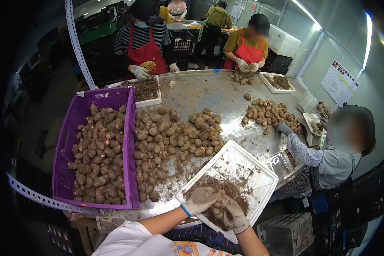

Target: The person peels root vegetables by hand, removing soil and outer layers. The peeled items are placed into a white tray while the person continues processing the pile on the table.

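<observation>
My left hand (201, 201), in a soiled light glove with a blue band at the wrist, meets my right hand (233, 213) over a white foam tray (259, 179). Between the gloved fingers is a small brown taro corm (220, 202), mostly covered by them; both hands grip it. Brown root fibres and peelings (240, 195) lie in the tray beneath. The tray sits tilted at the table's near edge. Beyond my left hand, a broad heap of small taro corms (179, 134) spreads over the metal table (192, 92).
A purple plastic crate (130, 153) full of taro corms stands at the left. Across the table, two people in red aprons work near foam trays (145, 103). At the right a person's gloved hand (284, 128) touches another taro pile (272, 112), near a scale (312, 136) and clear plastic boxes (280, 163).
</observation>
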`<state>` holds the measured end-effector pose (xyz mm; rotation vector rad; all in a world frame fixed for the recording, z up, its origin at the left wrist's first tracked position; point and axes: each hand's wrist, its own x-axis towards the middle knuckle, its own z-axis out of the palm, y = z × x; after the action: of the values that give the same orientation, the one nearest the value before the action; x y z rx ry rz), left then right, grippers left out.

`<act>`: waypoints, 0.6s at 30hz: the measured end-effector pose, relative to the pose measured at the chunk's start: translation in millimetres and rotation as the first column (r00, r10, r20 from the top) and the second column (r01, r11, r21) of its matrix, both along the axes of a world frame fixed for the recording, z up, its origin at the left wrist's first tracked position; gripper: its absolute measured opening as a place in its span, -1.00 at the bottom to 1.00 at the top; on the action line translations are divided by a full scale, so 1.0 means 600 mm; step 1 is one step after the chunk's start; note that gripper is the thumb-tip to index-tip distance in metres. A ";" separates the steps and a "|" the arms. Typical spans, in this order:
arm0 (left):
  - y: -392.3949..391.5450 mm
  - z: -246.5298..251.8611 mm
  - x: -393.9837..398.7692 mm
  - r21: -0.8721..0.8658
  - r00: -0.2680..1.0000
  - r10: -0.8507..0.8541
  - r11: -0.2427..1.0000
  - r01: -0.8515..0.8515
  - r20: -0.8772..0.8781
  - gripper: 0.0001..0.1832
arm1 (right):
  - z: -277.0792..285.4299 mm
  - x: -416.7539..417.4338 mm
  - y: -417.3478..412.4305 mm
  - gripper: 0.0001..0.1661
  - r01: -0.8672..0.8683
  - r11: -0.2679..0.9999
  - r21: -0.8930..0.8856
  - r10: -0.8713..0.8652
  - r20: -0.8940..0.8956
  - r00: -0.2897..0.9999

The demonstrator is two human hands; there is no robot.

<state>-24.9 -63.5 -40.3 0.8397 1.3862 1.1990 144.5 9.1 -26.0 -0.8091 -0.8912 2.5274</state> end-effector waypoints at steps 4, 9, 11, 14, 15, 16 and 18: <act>0.020 -0.037 -0.030 -0.233 0.960 0.278 0.932 -0.279 -0.037 -0.37 | -0.045 0.017 0.069 -0.29 -0.228 0.848 -0.478 0.117 -0.250 0.961; 0.072 -0.361 -0.128 -0.431 0.933 0.124 0.861 -0.270 -0.338 -0.16 | -0.047 -0.011 0.278 -0.74 0.143 0.986 -0.084 -0.166 -0.481 0.861; 0.093 -0.322 -0.153 -0.532 0.856 -0.011 0.788 -0.312 -0.518 -0.27 | 0.023 -0.005 0.352 -0.62 0.355 0.934 -0.034 -0.341 -0.369 0.865; 0.112 -0.125 -0.213 -0.480 0.822 0.150 0.748 -0.458 -0.549 -0.12 | 0.082 -0.054 0.330 -0.53 0.425 0.901 -0.086 -0.429 -0.314 0.847; 0.110 -0.127 -0.227 -0.440 0.782 0.128 0.766 -0.469 -0.610 -0.12 | 0.082 -0.065 0.310 -0.48 0.277 0.960 -0.035 -0.264 -0.434 0.861; 0.112 -0.131 -0.240 -0.400 0.737 0.106 0.784 -0.475 -0.668 -0.13 | 0.081 -0.071 0.282 -0.42 0.170 0.983 -0.068 -0.182 -0.401 0.898; 0.123 -0.187 -0.252 -0.121 0.491 0.165 0.857 -0.500 -0.856 -0.17 | 0.063 -0.088 0.221 -0.33 0.177 0.973 -0.149 -0.198 -0.135 0.971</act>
<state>-175.9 10.2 -152.7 0.9230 2.5906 0.7531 92.0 141.9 11.7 -0.6971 -0.5705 2.4625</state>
